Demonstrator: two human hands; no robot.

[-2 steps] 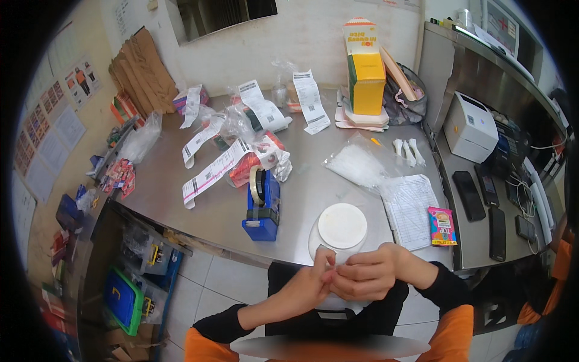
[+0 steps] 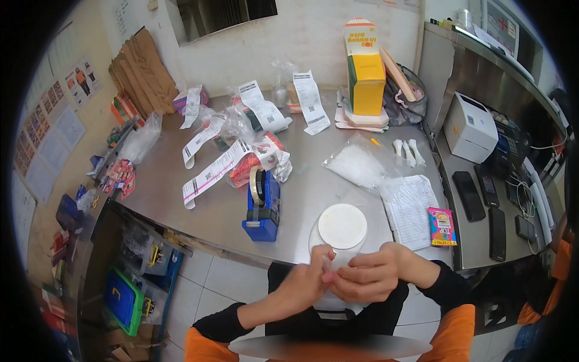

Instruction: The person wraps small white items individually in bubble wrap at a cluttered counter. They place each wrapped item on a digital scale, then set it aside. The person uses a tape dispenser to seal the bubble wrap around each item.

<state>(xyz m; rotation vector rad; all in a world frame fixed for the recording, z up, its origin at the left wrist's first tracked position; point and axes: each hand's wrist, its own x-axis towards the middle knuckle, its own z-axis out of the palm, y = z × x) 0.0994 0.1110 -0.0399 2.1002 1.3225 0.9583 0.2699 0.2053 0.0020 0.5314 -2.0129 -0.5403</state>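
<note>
My left hand (image 2: 304, 276) and my right hand (image 2: 369, 274) meet at the table's front edge, above my lap. The fingers of both are closed in a pinch, and their tips touch or nearly touch. Something small and pale, perhaps clear plastic, shows between them, but I cannot make out its kind. Just beyond the fingers stands a white kitchen scale (image 2: 342, 226) with a round top; my hands partly cover its near side. A blue tape dispenser (image 2: 262, 224) with a roll of tape is left of the scale.
Packed plastic bags with long paper receipts (image 2: 217, 171) lie at the back left. A bag of clear plastic sleeves (image 2: 357, 161), a written sheet (image 2: 412, 208) and a pink-and-blue packet (image 2: 442, 226) lie to the right. Phones (image 2: 468, 196) and a white label printer (image 2: 470, 128) occupy the right-hand counter.
My left thumb and index finger have shifted slightly, bending down toward the right fingertips. The right hand stays almost where it was.
</note>
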